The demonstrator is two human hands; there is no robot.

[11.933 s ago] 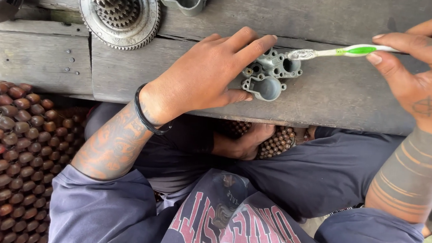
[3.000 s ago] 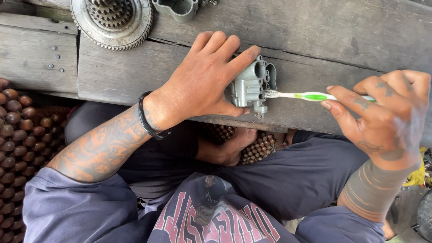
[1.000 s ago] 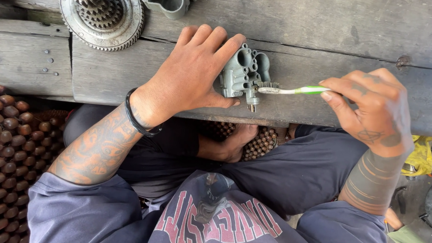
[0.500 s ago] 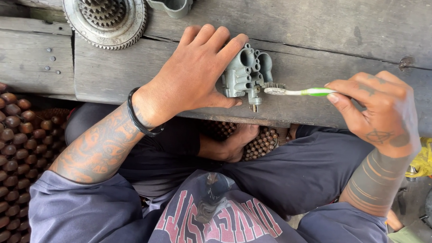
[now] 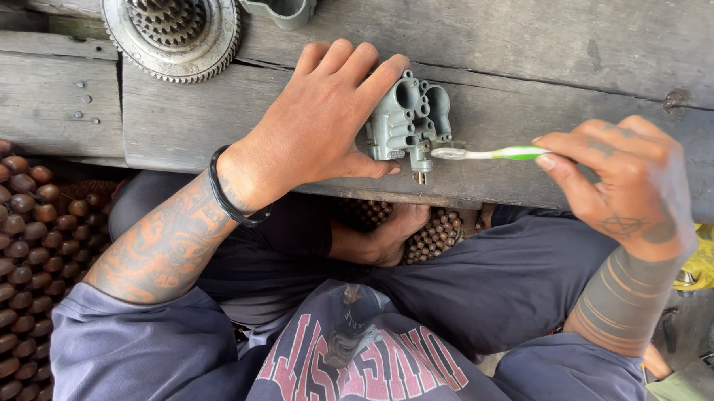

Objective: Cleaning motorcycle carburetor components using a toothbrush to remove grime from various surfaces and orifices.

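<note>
Grey carburettor body [image 5: 409, 122] is pinned at the counter's [image 5: 536, 56] near edge by the left hand [image 5: 320, 120]; the toothbrush [image 5: 489, 154], pinched in the right hand [image 5: 626, 186], has been drawn back from its ports.

A weathered grey wooden workbench [image 5: 536, 56] fills the upper part of the view, built of wide planks with cracks between them, nail heads near its left edge and a rusty bolt head near its right edge. Daylight falls evenly across the boards. Below the bench's left edge lies a mat of brown wooden beads [image 5: 11, 244], and more beads show under the bench's front edge near the middle. At the lower right corner, bare concrete floor [image 5: 685, 330] shows.
</note>
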